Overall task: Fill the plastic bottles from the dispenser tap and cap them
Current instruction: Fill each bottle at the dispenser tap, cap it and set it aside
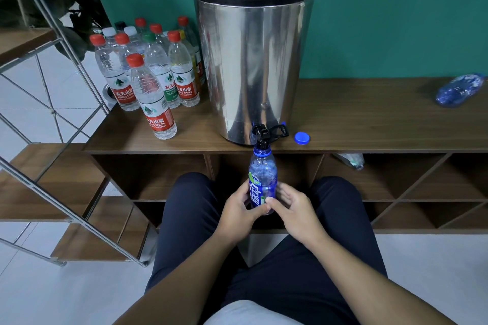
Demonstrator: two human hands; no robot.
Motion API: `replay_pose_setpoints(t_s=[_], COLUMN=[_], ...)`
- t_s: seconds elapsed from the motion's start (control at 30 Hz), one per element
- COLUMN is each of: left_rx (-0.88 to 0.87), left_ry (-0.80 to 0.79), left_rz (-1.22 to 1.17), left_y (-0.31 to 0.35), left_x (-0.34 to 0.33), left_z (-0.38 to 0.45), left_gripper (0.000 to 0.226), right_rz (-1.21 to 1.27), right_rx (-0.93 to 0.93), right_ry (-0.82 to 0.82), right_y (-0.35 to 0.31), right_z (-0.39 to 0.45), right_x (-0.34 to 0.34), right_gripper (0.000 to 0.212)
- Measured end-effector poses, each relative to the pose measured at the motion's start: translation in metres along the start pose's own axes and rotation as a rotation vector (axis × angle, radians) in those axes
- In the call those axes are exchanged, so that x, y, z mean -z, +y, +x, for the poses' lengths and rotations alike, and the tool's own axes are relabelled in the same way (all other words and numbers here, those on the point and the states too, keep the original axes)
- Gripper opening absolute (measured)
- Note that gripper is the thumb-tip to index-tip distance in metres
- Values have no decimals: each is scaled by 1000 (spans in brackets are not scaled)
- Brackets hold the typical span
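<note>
Both forearms extend forward between the knees. Left hand (239, 204) and right hand (295, 208) curl inward, thumbs nearly meeting; the right fingers appear looser, partly hidden.

A teal wall (396, 16) fills twelve to two o'clock. Below it a dark wooden shelf unit (369, 119) spans the middle, with open slanted compartments (412, 179) at three o'clock. A metal-framed wooden staircase (52, 166) climbs at nine o'clock over pale floor tiles (52, 295)
</note>
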State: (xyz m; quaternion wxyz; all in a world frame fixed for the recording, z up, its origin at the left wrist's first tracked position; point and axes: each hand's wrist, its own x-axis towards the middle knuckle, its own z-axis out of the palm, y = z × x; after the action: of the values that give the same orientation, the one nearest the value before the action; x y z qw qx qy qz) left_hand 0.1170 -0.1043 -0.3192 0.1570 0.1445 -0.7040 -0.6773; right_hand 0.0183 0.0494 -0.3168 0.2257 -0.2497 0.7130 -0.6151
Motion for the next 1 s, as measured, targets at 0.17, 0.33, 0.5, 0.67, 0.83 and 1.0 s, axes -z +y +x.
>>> replay_pose_setpoints(t_s=[0.17, 0.33, 0.5, 0.67, 0.83, 1.0], left_rx=[-2, -6, -5, -1, -4, -7], left_ry=[-3, 2, 6, 5, 5, 5], left_rz=[4, 7, 5, 5, 0, 16], left_y=[1, 1, 2, 1, 0, 0], left_x=[0, 0, 0, 0, 0, 1], left_z=[-1, -1, -1, 0, 0, 0], left_gripper=[55, 56, 56, 56, 56, 55], right_rz=[15, 23, 34, 19, 25, 20], right_rx=[3, 5, 5, 8, 5, -5], right_ry=[-5, -3, -2, -9, -4, 5], right_y=[-2, -4, -4, -2, -3, -1], right_z=[0, -1, 0, -1, -1, 0], right_x=[-1, -1, -2, 0, -1, 0], right_gripper=[47, 49, 47, 46, 47, 47])
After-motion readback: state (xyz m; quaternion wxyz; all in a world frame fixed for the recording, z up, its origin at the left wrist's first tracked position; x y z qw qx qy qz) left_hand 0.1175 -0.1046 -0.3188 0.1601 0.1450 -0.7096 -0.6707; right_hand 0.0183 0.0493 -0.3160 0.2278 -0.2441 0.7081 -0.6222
